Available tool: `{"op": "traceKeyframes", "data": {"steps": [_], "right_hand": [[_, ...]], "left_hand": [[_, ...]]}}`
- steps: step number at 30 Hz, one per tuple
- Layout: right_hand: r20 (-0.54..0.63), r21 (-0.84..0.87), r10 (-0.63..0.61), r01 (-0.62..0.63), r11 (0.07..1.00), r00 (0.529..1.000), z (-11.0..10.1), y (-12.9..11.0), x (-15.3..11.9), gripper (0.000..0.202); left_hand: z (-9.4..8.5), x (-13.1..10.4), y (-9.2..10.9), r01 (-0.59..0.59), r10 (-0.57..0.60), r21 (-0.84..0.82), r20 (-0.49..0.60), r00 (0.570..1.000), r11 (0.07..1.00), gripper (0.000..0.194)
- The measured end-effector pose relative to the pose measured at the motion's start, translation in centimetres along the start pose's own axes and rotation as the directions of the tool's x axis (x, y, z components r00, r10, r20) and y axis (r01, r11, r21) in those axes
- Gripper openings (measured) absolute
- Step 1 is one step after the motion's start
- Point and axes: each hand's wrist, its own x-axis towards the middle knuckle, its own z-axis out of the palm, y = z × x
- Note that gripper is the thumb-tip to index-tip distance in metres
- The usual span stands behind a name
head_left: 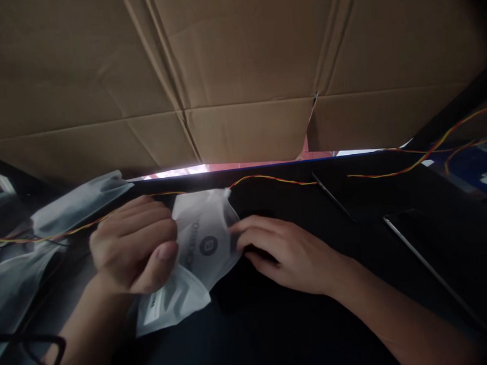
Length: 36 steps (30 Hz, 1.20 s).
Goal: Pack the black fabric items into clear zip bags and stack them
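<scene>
A frosted plastic zip bag (pixel 198 245) with dark printed lettering and a round logo lies between my hands, over the black tabletop. My left hand (pixel 136 242) is curled closed on the bag's left side, thumb along its edge. At the right edge, the fingers of my right hand (pixel 280 250) are bent and pinch the bag; their tips are partly behind or inside the plastic, and I cannot tell which. Below the left thumb, a folded frosted piece (pixel 178 302) with a small white label sticks out. Whether anything is inside the bag is not visible.
More frosted bags (pixel 80 204) lie at the left. A red and yellow twisted wire (pixel 267 177) crosses the back of the table. To the right lie two dark flat devices, one farther back (pixel 359 194) and one nearer (pixel 437 250). A cardboard panel (pixel 239 71) stands behind.
</scene>
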Motion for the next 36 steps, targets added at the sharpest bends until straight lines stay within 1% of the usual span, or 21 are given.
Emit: {"op": "traceKeyframes", "data": {"steps": [2, 3, 4, 5, 6, 8, 9, 10, 11, 14, 16, 18, 20, 22, 25, 27, 29, 31, 33, 34, 36], "right_hand": [[-0.144, 0.052, -0.005, 0.012, 0.999, 0.99, 0.1, -0.3, 0.0, 0.028], [-0.197, 0.052, 0.005, 0.005, 0.999, 0.98, 0.1, -0.3, 0.0, 0.027], [-0.236, 0.029, 0.035, -0.029, 0.999, 0.971, 0.1, -0.2, 0.0, 0.025], [-0.258, -0.012, 0.093, -0.099, 0.995, 0.962, 0.2, 0.1, 0.0, 0.022], [-0.261, -0.064, 0.174, -0.197, 0.978, 0.95, 0.3, 0.4, 0.0, 0.023], [-0.242, -0.174, 0.36, -0.405, 0.897, 0.901, 0.4, 1.3, -0.2, 0.039], [-0.221, -0.214, 0.435, -0.478, 0.852, 0.873, 0.5, 1.7, -0.3, 0.048], [-0.191, -0.239, 0.485, -0.519, 0.82, 0.854, 0.5, 2.0, -0.5, 0.053], [-0.158, -0.246, 0.514, -0.538, 0.806, 0.843, 0.5, 2.1, -0.6, 0.052], [-0.088, -0.166, 0.525, -0.532, 0.83, 0.847, 0.4, 1.9, -0.8, 0.033], [-0.041, -0.05, 0.533, -0.535, 0.844, 0.845, 0.0, 1.4, -0.8, 0.021], [0.02, 0.093, 0.562, -0.561, 0.822, 0.827, -0.7, 0.9, -0.5, 0.014], [0.076, 0.224, 0.597, -0.597, 0.771, 0.799, -1.7, 0.8, -0.4, 0.016], [0.096, 0.337, 0.605, -0.597, 0.728, 0.791, -3.0, 1.0, -0.4, 0.02], [0.091, 0.555, 0.567, -0.514, 0.654, 0.819, -4.6, 1.5, -0.8, 0.021], [0.088, 0.705, 0.531, -0.429, 0.564, 0.843, -5.3, 1.5, -1.1, 0.03], [0.107, 0.807, 0.509, -0.374, 0.457, 0.854, -5.3, 1.2, -1.0, 0.039], [0.152, 0.845, 0.488, -0.369, 0.387, 0.86, -4.7, 1.0, -0.7, 0.042], [0.201, 0.828, 0.52, -0.428, 0.363, 0.83, -3.7, 1.1, -0.4, 0.041], [0.212, 0.796, 0.56, -0.474, 0.377, 0.801, -3.1, 1.3, -0.2, 0.04], [0.158, 0.69, 0.65, -0.554, 0.467, 0.744, -1.9, 2.0, 0.0, 0.035]], "left_hand": [[-0.2, 0.4, 0.0, -0.107, 0.105, -0.031, -0.082, 0.991, 0.994, 0.039], [-0.4, 0.6, 0.0, -0.125, 0.12, -0.039, -0.103, 0.987, 0.991, 0.037], [-0.6, 0.6, 0.0, -0.111, 0.106, -0.035, -0.108, 0.988, 0.993, 0.037], [-0.8, 0.7, 0.1, -0.082, 0.079, -0.028, -0.109, 0.991, 0.996, 0.038], [-1.1, 0.6, 0.1, -0.048, 0.047, -0.015, -0.096, 0.994, 0.999, 0.037], [-1.5, 0.6, 0.2, 0.001, 0.0, 0.019, -0.019, 1.0, 1.0, 0.032], [-1.6, 0.6, 0.3, 0.003, -0.004, 0.038, 0.035, 0.999, 0.999, 0.029], [-1.5, 0.6, 0.3, -0.007, 0.003, 0.052, 0.084, 0.996, 0.999, 0.026], [-1.4, 0.7, 0.4, -0.035, 0.027, 0.059, 0.121, 0.992, 0.998, 0.024], [-0.7, 1.1, 0.6, -0.133, 0.119, 0.069, 0.177, 0.977, 0.989, 0.025], [-0.1, 1.5, 0.7, -0.164, 0.144, 0.075, 0.215, 0.966, 0.984, 0.026], [0.3, 1.7, 0.8, -0.166, 0.143, 0.073, 0.252, 0.957, 0.983, 0.028], [0.4, 1.8, 0.8, -0.17, 0.145, 0.068, 0.271, 0.951, 0.983, 0.031], [0.6, 1.8, 0.7, -0.175, 0.146, 0.075, 0.293, 0.945, 0.982, 0.033], [0.8, 1.8, 0.7, -0.184, 0.146, 0.085, 0.332, 0.932, 0.979, 0.034], [1.2, 1.8, 0.9, -0.192, 0.154, 0.073, 0.353, 0.923, 0.979, 0.034], [1.6, 2.0, 1.4, -0.2, 0.167, 0.054, 0.364, 0.916, 0.978, 0.034], [2.1, 2.1, 1.9, -0.206, 0.183, 0.027, 0.359, 0.915, 0.978, 0.035], [2.5, 2.2, 2.4, -0.206, 0.198, -0.009, 0.33, 0.923, 0.978, 0.035], [2.6, 2.2, 2.5, -0.195, 0.193, -0.024, 0.317, 0.928, 0.98, 0.035], [2.7, 2.2, 2.8, -0.159, 0.167, -0.052, 0.303, 0.938, 0.986, 0.033]]}}
